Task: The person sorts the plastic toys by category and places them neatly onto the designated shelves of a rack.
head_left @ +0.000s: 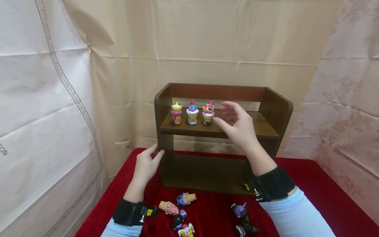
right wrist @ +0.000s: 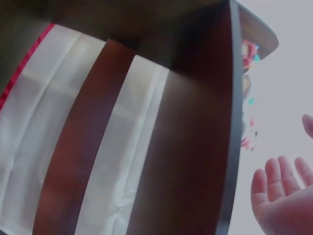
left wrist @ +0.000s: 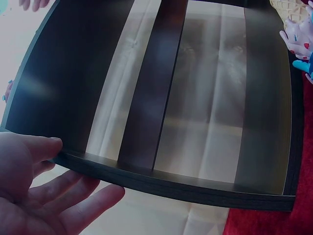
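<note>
My right hand [head_left: 239,126] is raised over the upper board of a brown wooden shelf [head_left: 201,134], thumb and fingers spread apart with nothing between them. Just left of its thumb stands a pink bear figurine [head_left: 208,113] on an ice-cream cone base. A blue-faced figurine [head_left: 192,113] and a green-headed alien figurine [head_left: 176,114] stand upright further left in the same row. At the shelf's left side panel is my left hand [head_left: 148,163]. In the left wrist view, its thumb [left wrist: 46,144] lies at the panel's edge and its loosely extended fingers are along the outer side.
On the red cloth [head_left: 308,177] before the shelf, several figurines lie at left, among them a blue one [head_left: 186,198] and a pink one [head_left: 168,208] with cones. A purple figurine [head_left: 239,209] and a black one [head_left: 247,227] lie at right. Beige curtains [head_left: 213,39] hang behind.
</note>
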